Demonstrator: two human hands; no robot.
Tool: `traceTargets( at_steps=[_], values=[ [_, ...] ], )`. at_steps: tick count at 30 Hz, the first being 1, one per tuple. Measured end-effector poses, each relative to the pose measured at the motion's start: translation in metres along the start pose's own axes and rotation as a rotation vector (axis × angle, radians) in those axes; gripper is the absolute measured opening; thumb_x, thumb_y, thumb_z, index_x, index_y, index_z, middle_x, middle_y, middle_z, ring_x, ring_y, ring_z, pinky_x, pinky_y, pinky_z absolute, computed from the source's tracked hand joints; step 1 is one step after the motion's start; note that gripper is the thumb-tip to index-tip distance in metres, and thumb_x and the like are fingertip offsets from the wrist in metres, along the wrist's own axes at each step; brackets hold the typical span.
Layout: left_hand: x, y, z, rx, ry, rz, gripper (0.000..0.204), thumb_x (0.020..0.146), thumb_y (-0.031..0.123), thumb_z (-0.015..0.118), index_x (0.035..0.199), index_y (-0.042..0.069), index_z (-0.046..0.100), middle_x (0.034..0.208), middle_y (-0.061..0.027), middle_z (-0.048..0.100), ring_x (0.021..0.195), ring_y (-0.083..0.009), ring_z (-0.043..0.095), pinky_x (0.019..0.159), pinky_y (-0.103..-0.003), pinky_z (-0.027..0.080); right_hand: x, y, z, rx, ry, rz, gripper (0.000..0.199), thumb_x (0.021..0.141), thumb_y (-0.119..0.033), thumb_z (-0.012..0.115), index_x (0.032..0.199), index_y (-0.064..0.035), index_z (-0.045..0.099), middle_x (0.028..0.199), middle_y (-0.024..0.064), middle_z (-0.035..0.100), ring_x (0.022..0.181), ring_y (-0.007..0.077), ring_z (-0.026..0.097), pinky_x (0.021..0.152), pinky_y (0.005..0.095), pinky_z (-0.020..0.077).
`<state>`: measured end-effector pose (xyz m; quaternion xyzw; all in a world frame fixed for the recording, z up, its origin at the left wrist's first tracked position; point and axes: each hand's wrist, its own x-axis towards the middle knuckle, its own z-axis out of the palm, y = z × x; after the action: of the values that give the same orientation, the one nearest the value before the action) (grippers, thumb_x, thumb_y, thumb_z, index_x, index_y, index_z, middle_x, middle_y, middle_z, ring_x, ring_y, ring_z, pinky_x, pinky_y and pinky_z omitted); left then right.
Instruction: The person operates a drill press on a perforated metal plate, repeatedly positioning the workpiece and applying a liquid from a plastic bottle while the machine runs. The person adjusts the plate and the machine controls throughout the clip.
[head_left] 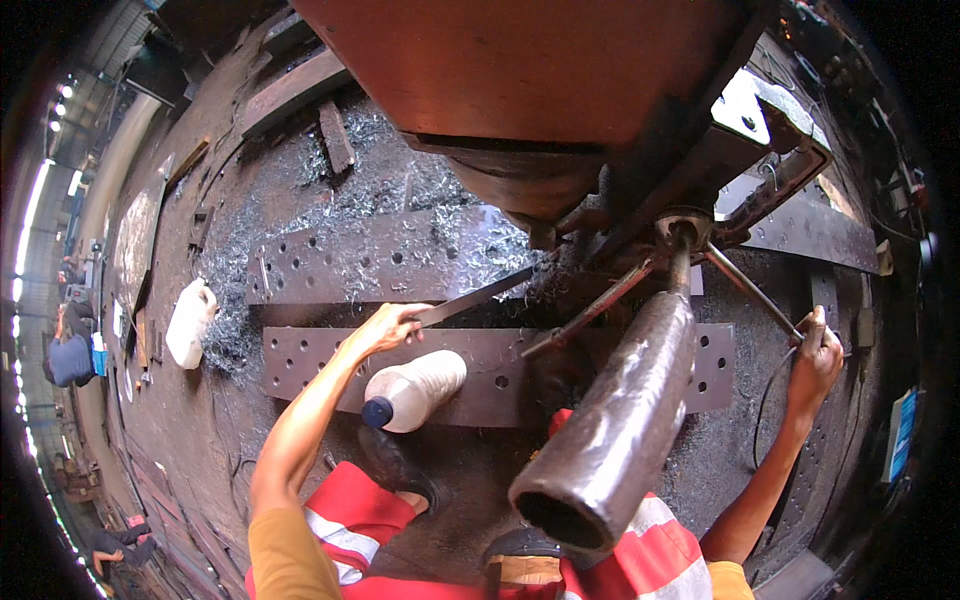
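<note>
My left hand (396, 326) is closed around the end of a thin flat metal strip (475, 297). The strip's far end reaches the metal shavings below the drilling machine (540, 70), a large rust-red body overhead. On the right, my right hand (818, 352) grips the outer end of a handle rod (752, 290) that runs from the machine's hub. Under the machine lies a drilled steel plate (350, 262) strewn with curly shavings. A second drilled plate (480, 385) is nearer to me, and a whitish bottle with a dark blue cap (420, 388) stands out above it beside my left forearm.
A thick metal pipe (620, 420) slants from the hub toward me, between my arms. Another handle rod (590, 308) sticks out left of it. A white jug (190, 325) sits on the floor at left, near heaped shavings. Two people (70, 355) are at the far left.
</note>
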<state>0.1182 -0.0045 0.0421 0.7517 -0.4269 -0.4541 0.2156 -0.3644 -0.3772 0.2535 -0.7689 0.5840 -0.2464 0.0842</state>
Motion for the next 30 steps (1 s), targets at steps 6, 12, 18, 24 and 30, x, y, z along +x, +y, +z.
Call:
traceTargets(
  at_steps=[6,12,18,24,30],
  values=[
    [-0.044,-0.036,-0.015,0.139,0.113,0.039,0.045,0.091,0.001,0.055,0.134,0.014,0.063,0.082,-0.01,0.073,0.071,-0.0145,0.066,0.071,-0.032,0.055,-0.002,-0.007,0.004,-0.024,0.088,-0.056,0.062,0.104,-0.047,0.044,0.078,0.0061,0.065,0.058,0.0138,0.047,0.055,0.0223,0.045,0.056,0.0421,0.0337],
    [-0.01,-0.008,-0.024,0.035,0.215,0.112,0.042,0.095,0.004,0.054,0.136,0.008,0.059,0.086,-0.0109,0.073,0.072,-0.0133,0.066,0.072,-0.031,0.056,-0.003,-0.007,0.003,0.025,0.099,-0.018,0.062,0.104,-0.046,0.045,0.077,0.0057,0.065,0.058,0.0139,0.048,0.055,0.0215,0.047,0.056,0.0418,0.0344],
    [0.027,-0.019,0.003,-0.077,0.366,-0.105,0.041,0.097,0.008,0.054,0.138,0.008,0.058,0.081,-0.0091,0.074,0.065,-0.0119,0.065,0.067,-0.03,0.056,-0.001,-0.007,0.006,-0.009,0.099,-0.017,0.062,0.104,-0.047,0.043,0.077,0.0037,0.066,0.058,0.0133,0.05,0.055,0.0219,0.049,0.057,0.0415,0.0357],
    [0.018,-0.033,0.002,-0.201,0.467,-0.127,0.044,0.098,0.011,0.053,0.142,0.008,0.054,0.085,-0.0088,0.074,0.07,-0.0114,0.067,0.071,-0.03,0.057,-0.002,-0.007,0.002,-0.03,0.087,-0.034,0.061,0.104,-0.047,0.044,0.078,0.004,0.066,0.059,0.0137,0.053,0.056,0.0239,0.051,0.058,0.0421,0.0388],
    [0.015,-0.022,0.017,-0.027,0.304,-0.036,0.042,0.098,0.01,0.053,0.139,0.009,0.056,0.087,-0.0092,0.075,0.074,-0.0136,0.07,0.073,-0.031,0.057,-0.002,-0.015,0.001,0.009,0.074,0.029,0.059,0.104,-0.045,0.044,0.08,0.0039,0.068,0.064,0.0157,0.058,0.06,0.0262,0.056,0.062,0.0419,0.0418]
  ],
)
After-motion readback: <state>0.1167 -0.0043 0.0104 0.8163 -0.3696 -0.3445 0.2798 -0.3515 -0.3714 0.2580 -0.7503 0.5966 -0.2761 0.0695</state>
